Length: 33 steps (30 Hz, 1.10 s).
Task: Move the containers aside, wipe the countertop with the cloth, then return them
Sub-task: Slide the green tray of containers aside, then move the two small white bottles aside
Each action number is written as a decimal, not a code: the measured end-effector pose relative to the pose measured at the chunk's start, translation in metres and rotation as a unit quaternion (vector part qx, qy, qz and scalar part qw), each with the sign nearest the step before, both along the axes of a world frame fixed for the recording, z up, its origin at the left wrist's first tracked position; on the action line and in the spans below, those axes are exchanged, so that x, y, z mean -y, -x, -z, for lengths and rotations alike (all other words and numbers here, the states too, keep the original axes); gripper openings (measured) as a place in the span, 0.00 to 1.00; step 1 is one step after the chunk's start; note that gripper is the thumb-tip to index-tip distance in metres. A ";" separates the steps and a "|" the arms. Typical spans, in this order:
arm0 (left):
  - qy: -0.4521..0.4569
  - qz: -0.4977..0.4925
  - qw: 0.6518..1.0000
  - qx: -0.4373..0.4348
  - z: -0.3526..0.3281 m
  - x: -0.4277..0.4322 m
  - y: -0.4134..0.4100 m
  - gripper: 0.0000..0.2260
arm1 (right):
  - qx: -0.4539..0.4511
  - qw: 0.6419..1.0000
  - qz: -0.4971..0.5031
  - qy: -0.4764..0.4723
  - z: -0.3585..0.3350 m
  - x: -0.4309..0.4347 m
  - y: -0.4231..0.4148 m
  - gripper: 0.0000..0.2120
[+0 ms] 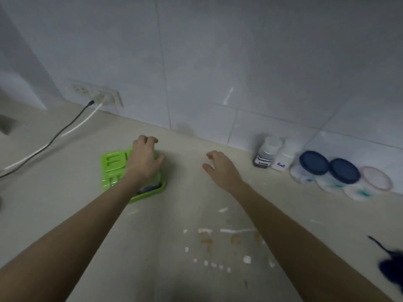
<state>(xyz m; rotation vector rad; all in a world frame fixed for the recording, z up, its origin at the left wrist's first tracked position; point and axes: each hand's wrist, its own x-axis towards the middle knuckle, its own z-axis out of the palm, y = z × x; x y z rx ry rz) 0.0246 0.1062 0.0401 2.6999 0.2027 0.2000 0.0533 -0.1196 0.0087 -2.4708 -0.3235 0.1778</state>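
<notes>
A bright green plastic tray (111, 168) lies on the beige countertop (65, 203), left of centre. My left hand (144, 160) rests on its right half, fingers curled over the far rim, and hides what is inside. My right hand (220, 168) hovers over bare counter to the right, fingers spread, holding nothing. Against the tiled wall at the right stand a dark labelled bottle (265, 154), a white labelled bottle (283, 158), two blue-lidded jars (314, 163) and a clear-lidded jar (376, 178). A dark blue cloth (390, 267) lies at the right edge.
White crumbs and brown stains (218, 236) are scattered on the counter between my forearms. A black and a white cable (65, 127) run from a wall socket (98, 93) across the left of the counter. A grey object shows at the far left edge.
</notes>
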 end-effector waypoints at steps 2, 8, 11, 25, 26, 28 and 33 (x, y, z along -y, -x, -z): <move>-0.002 0.073 0.997 -0.004 -0.001 0.041 -0.019 0.20 | 0.035 0.998 0.023 0.046 -0.007 0.048 -0.006 0.16; -0.004 0.244 0.969 -0.034 -0.001 0.165 -0.058 0.24 | 0.117 0.978 0.080 0.155 -0.033 0.170 -0.024 0.15; -0.020 0.298 0.952 -0.073 0.002 0.214 -0.076 0.29 | 0.120 0.964 0.086 0.220 -0.040 0.198 -0.040 0.19; -0.049 0.315 0.946 -0.059 0.015 0.290 -0.114 0.25 | 0.024 0.978 0.088 0.187 -0.023 0.223 -0.067 0.27; -0.050 0.316 0.946 -0.060 0.014 0.287 -0.113 0.25 | 0.025 0.979 0.085 0.182 -0.024 0.222 -0.066 0.26; -0.044 0.308 0.948 -0.066 0.011 0.275 -0.108 0.24 | 0.033 0.981 0.077 0.174 -0.026 0.216 -0.063 0.26; -0.015 0.241 0.967 -0.083 0.001 0.212 -0.091 0.24 | 0.046 0.988 0.047 0.139 -0.035 0.176 -0.057 0.26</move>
